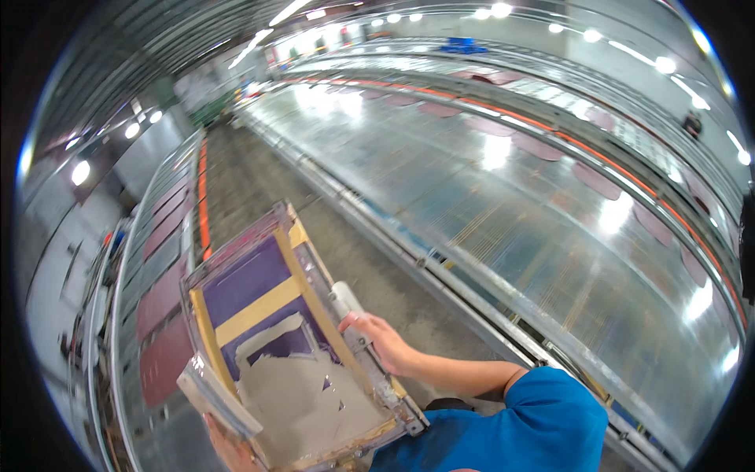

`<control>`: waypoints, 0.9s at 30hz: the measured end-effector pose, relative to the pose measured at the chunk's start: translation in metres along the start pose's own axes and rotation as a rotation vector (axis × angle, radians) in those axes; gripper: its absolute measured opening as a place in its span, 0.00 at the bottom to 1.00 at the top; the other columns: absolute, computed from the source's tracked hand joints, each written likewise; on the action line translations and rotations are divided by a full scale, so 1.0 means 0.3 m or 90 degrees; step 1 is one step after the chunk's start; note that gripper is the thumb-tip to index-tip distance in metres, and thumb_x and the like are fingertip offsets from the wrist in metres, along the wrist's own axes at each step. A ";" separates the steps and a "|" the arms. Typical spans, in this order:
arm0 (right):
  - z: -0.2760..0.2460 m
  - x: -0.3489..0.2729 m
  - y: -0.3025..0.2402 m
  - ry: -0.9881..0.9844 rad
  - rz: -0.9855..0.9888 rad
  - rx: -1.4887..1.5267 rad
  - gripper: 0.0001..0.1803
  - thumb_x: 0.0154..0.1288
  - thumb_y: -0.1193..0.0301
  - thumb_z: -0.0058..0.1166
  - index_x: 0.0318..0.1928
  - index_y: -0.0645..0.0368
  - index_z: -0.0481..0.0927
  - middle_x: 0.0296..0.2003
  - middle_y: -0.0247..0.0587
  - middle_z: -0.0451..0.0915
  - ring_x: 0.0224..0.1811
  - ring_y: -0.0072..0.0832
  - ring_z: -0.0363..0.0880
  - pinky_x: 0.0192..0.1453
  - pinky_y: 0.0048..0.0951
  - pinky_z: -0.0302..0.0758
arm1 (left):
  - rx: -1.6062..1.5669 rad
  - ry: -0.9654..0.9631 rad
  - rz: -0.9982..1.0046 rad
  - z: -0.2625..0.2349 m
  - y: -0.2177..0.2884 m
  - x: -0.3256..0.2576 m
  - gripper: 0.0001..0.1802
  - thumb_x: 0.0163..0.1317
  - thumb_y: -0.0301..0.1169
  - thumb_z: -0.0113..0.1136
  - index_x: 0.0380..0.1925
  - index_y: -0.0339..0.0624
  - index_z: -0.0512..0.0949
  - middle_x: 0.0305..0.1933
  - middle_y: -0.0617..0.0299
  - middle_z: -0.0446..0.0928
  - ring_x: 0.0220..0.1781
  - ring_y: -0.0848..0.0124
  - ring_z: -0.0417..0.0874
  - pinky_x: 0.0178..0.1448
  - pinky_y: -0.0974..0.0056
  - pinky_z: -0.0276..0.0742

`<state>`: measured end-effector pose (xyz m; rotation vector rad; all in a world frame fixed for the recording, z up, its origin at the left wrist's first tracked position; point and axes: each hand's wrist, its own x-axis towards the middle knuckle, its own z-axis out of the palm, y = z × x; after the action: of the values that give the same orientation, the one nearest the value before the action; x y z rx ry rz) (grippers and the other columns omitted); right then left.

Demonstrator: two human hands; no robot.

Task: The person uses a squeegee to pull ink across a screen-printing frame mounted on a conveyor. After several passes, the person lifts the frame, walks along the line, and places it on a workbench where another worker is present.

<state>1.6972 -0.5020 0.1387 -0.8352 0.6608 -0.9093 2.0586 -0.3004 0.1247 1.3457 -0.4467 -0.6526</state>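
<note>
A screen printing frame [292, 214] is tilted in front of me, between the two long tables. Its purple mesh [255, 271] is crossed by yellow tape [258, 311], and thick grey ink [303, 405] covers the nearer part. My right hand [381, 340] is closed on the frame's right side, beside a white cylindrical handle [344, 297]. At the lower left, my left hand [228, 447] grips the frame's left side, its fingers partly hidden. Just above it lies a pale, squeegee-like bar [219, 397] with a flat edge.
A long, shiny printing table [503, 236] with metal rails runs along my right, maroon pieces [595, 181] along its far side. Another table to the left bears maroon panels [167, 366]. Grey floor [244, 169] stretches between them. A blue object [462, 46] sits far back.
</note>
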 end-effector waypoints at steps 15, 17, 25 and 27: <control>0.077 0.349 0.044 0.186 -0.133 0.018 0.22 0.76 0.48 0.48 0.43 0.54 0.80 0.45 0.30 0.76 0.54 0.19 0.69 0.61 0.27 0.63 | 0.082 -0.190 -0.020 0.731 0.061 0.613 0.36 0.72 0.48 0.55 0.71 0.36 0.63 0.73 0.52 0.65 0.73 0.59 0.66 0.76 0.54 0.60; 0.118 0.437 0.033 0.101 -0.168 0.024 0.21 0.78 0.49 0.46 0.44 0.55 0.78 0.44 0.28 0.75 0.56 0.18 0.70 0.61 0.26 0.63 | 0.090 -0.194 -0.016 0.753 0.072 0.653 0.36 0.72 0.49 0.55 0.71 0.37 0.63 0.73 0.52 0.65 0.73 0.59 0.66 0.76 0.54 0.60; 0.144 0.484 0.033 0.058 -0.150 -0.058 0.26 0.79 0.46 0.38 0.31 0.52 0.71 0.32 0.26 0.69 0.39 0.17 0.63 0.46 0.25 0.62 | 0.079 -0.176 -0.028 0.772 0.047 0.715 0.36 0.72 0.49 0.55 0.71 0.37 0.63 0.73 0.52 0.65 0.73 0.59 0.66 0.76 0.54 0.60; 0.145 0.536 0.062 0.049 -0.158 -0.048 0.27 0.79 0.45 0.38 0.29 0.52 0.68 0.29 0.24 0.66 0.35 0.17 0.61 0.42 0.25 0.59 | 0.077 -0.169 -0.023 0.767 0.044 0.738 0.37 0.72 0.49 0.55 0.72 0.37 0.63 0.73 0.51 0.65 0.73 0.59 0.66 0.76 0.54 0.60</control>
<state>1.8138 -0.6213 0.1226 -0.9676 0.6712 -1.1516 2.0779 -0.6170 0.1642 1.3886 -0.6856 -0.8491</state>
